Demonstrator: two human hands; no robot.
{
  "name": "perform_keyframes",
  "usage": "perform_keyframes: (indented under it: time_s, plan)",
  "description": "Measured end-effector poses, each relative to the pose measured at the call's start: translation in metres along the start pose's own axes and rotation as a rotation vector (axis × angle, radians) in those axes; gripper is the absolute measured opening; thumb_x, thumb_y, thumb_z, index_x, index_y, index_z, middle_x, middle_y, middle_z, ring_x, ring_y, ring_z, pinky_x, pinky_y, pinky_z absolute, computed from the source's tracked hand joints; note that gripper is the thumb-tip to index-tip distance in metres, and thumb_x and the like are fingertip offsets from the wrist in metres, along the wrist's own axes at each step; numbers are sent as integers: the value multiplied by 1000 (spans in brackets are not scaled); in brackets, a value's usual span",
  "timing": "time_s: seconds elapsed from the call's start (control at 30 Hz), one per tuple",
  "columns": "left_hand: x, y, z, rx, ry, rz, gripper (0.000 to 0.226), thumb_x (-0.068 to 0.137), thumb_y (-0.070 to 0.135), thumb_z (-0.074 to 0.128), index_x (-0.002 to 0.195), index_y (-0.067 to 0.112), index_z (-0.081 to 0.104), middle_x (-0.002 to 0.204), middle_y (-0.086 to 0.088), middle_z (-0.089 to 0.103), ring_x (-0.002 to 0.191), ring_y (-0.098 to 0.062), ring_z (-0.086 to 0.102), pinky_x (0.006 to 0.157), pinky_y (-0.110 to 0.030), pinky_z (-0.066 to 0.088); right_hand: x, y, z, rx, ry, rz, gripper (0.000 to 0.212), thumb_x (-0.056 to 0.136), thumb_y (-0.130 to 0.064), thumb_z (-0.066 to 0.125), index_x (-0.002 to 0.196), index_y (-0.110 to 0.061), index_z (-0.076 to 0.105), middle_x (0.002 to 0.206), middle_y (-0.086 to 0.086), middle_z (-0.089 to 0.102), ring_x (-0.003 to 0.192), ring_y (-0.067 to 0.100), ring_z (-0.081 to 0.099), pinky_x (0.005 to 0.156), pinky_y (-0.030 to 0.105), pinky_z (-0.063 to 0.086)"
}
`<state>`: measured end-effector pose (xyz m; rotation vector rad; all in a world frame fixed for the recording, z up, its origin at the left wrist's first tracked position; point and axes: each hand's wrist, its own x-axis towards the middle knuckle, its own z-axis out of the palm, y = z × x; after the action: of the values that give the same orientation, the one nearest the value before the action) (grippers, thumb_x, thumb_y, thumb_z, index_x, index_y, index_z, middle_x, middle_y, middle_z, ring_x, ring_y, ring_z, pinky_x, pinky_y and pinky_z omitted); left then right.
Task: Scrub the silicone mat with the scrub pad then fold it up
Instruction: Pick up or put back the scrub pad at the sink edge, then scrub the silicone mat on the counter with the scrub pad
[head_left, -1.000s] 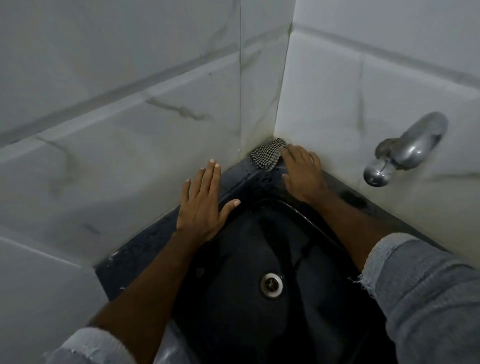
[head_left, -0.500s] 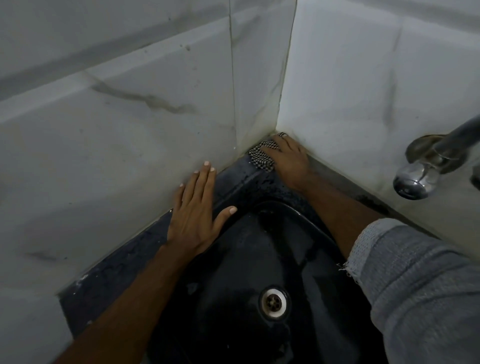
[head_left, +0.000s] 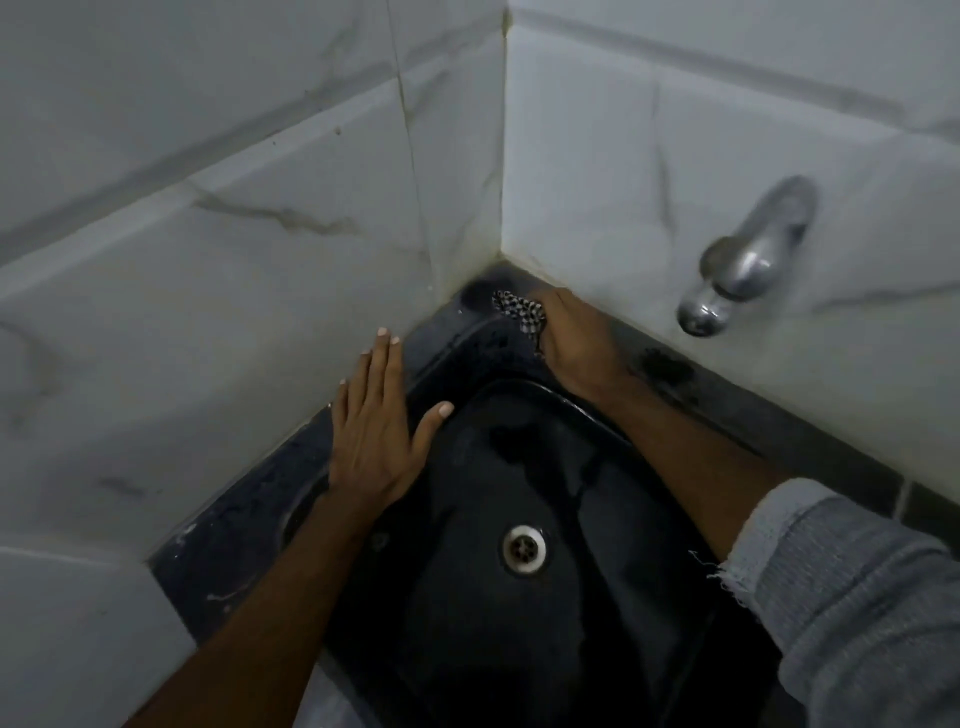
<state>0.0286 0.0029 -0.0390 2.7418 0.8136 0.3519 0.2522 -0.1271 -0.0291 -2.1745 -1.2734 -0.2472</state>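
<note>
Looking down from the head view, the black sink (head_left: 519, 467) fills the corner between two white tiled walls (head_left: 208, 260), and its basin holds only a metal drain (head_left: 523, 549) at the bottom, with wet sheen on the dark surface. A chrome tap (head_left: 748, 260) juts from the right wall above the ledge. The left hand (head_left: 376, 436) lies flat on the sink's left rim, fingers straight and pressed together, thumb spread out toward the basin. The right hand (head_left: 576, 343) is at the back corner of the ledge, fingers curled down over a black-and-white checked pad (head_left: 522, 314), which shows bunched at the fingertips; whether the thumb is under it cannot be told. A grey sleeve (head_left: 857, 597) with a frayed cuff covers the right forearm. The mat cannot be made out: the dark sheet-like surface under the hands may be it, but it blends with the sink. Against half a second ago, the pad has bunched up and drawn slightly out of the corner, the right hand's fingers are more curled, and the left hand sits in the same place.
</note>
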Motion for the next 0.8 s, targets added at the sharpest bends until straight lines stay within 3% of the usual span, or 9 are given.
perform_keyframes:
  time_s: [0.2, 0.33, 0.47, 0.57, 0.7, 0.8]
  plan:
    - [-68, 67, -4, -123, -17, 93, 81, 92, 67, 28, 153, 20, 3, 160, 7, -10, 147, -16, -2, 116, -45, 9, -116, -16, -63, 171, -36, 232, 31, 94, -13, 45, 124, -7, 48, 122, 15, 55, 109, 30, 55, 90, 42, 46]
    - [-111, 117, 2, -161, -59, 163, 81, 92, 65, 31, 153, 19, 4, 160, 6, -11, 147, -17, 0, 116, -46, 11, -183, -19, -107, 177, 24, 301, 28, 93, -9, 49, 121, -6, 50, 118, 15, 58, 106, 27, 55, 90, 32, 42]
    - [-154, 171, 15, -188, -106, 272, 81, 92, 66, 30, 153, 18, 7, 160, 4, -10, 147, -20, 2, 115, -49, 15, -251, -21, -155, 191, 151, 423, 31, 91, -8, 53, 122, -4, 53, 118, 12, 61, 107, 21, 57, 91, 26, 42]
    - [-194, 220, 29, -203, -158, 364, 81, 91, 69, 26, 152, 19, 8, 159, 4, -15, 147, -21, 1, 115, -48, 14, -306, -20, -193, 309, 293, 622, 26, 92, -13, 54, 118, -9, 57, 108, 0, 64, 96, 7, 58, 80, 11, 41]
    - [-268, 293, 49, -165, -256, 473, 82, 88, 71, 25, 153, 24, 9, 158, 3, -21, 147, -22, 0, 115, -49, 17, -394, -9, -244, 487, 505, 890, 22, 91, -14, 57, 113, -9, 59, 102, 1, 65, 90, 11, 61, 79, 18, 49]
    - [-331, 348, 64, -166, -372, 533, 86, 83, 77, 26, 152, 31, 3, 155, 4, -28, 146, -22, -7, 116, -53, 11, -471, -1, -281, 532, 621, 1030, 22, 91, -20, 58, 113, -17, 59, 104, -1, 65, 87, 1, 60, 77, 22, 51]
